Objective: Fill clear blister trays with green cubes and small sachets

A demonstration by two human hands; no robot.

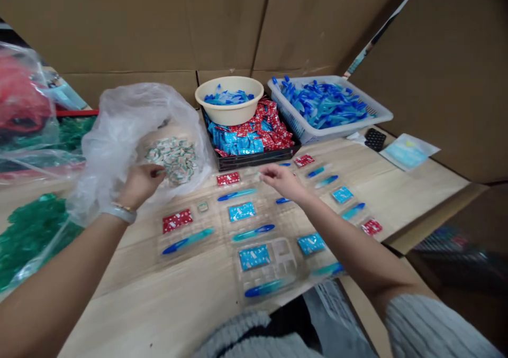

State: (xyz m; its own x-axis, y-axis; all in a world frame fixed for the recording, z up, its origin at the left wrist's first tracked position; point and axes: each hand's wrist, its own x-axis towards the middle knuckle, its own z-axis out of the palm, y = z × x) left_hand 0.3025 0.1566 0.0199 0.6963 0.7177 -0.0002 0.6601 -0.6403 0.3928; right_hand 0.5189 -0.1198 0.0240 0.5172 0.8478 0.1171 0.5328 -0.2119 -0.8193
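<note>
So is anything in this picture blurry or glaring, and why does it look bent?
In the head view, the wide lens bends the cardboard wall and stretches the left forearm toward the corners; the clear plastic bag shows a soft whitish sheen, not sharp glare; lighting is flat, shadows faint; print on the blue sachet looks too soft to read.

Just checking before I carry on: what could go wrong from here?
The white bowl appears perched on the red and blue sachets in the black tray, so a bump could tip it. The lowest clear blister tray sits at the edge of the table and might slide off. The loose plastic bag around your left hand could drag across the trays.
</note>
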